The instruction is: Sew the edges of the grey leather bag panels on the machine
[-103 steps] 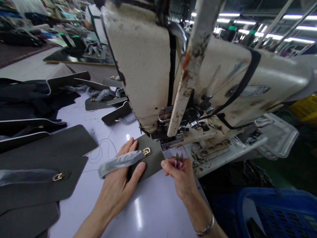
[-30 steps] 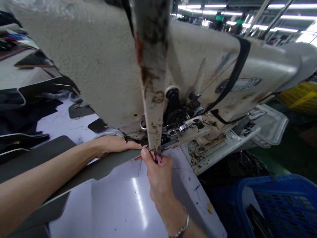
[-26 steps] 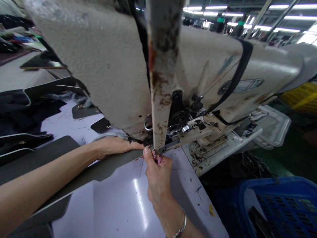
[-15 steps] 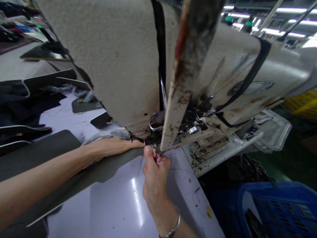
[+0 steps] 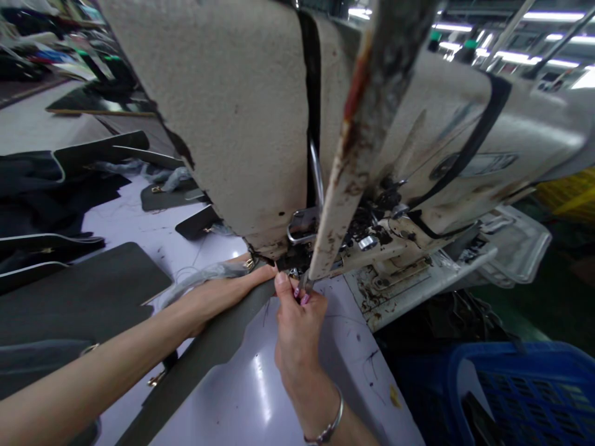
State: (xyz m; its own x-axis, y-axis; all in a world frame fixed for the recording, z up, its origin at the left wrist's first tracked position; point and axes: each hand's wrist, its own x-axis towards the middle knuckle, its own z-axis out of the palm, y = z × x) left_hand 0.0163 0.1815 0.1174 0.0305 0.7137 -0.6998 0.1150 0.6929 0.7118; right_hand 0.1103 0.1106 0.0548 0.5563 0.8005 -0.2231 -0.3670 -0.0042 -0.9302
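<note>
My left hand [image 5: 223, 294] lies along a long dark olive leather flap [image 5: 199, 353], with its fingertips by the presser foot [image 5: 290, 263] of a cream industrial sewing machine [image 5: 232, 124]. A strip of grey plastic film [image 5: 199, 279] and a small gold clasp [image 5: 250, 264] sit beyond the fingers, partly hidden. My right hand [image 5: 297, 322] is shut on small thread snips [image 5: 303, 290] with pink handles. Their blades point up at the stitching area, right beside the flap's edge. The needle itself is hidden behind a rust-stained upright bar [image 5: 367, 124].
Other olive flaps [image 5: 79, 291] and black material [image 5: 32, 192] lie on the white table [image 5: 116, 232] to the left. A white tray [image 5: 515, 248] sits behind the machine bed. A blue plastic crate [image 5: 525, 390] stands low at right, with a yellow crate [image 5: 569, 192] beyond it.
The flap has swung, its near end now running down toward the bottom of the view. The film and clasp have come into view by my left fingers. The view has turned slightly.
</note>
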